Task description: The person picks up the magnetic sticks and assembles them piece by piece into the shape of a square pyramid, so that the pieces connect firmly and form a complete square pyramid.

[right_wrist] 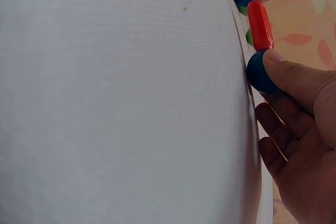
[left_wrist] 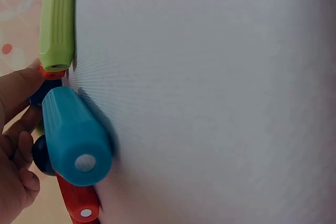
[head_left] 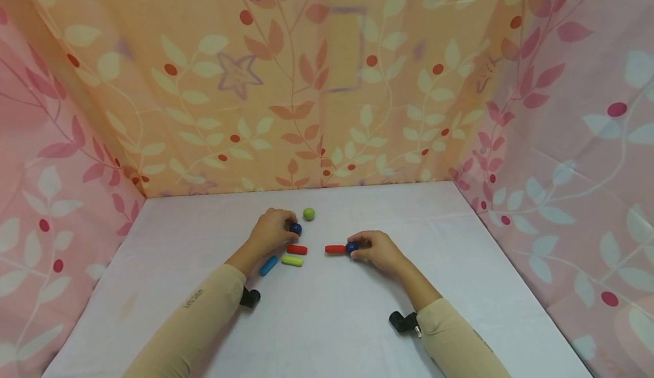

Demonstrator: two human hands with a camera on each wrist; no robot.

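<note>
Between thumb and fingers, my left hand (head_left: 272, 229) holds a dark blue ball (head_left: 295, 229) low over the table. My right hand (head_left: 378, 250) pinches another dark blue ball (right_wrist: 260, 73), with a red rod (head_left: 335, 249) touching it and pointing left. Just below the left hand lie a second red rod (head_left: 297, 250), a yellow-green rod (head_left: 292, 260) and a blue rod (head_left: 268, 265). The left wrist view also has a dark ball (left_wrist: 43, 156) and a red rod (left_wrist: 79, 200) beside the blue rod; the left hand and forearm hide these from the head view.
A green ball (head_left: 309, 214) sits beyond the left hand. White cloth covers the table (head_left: 327, 332). Floral curtains (head_left: 317, 83) stand along its back and both sides. Black wrist cameras (head_left: 403, 322) project inward from both sleeves, close over the table.
</note>
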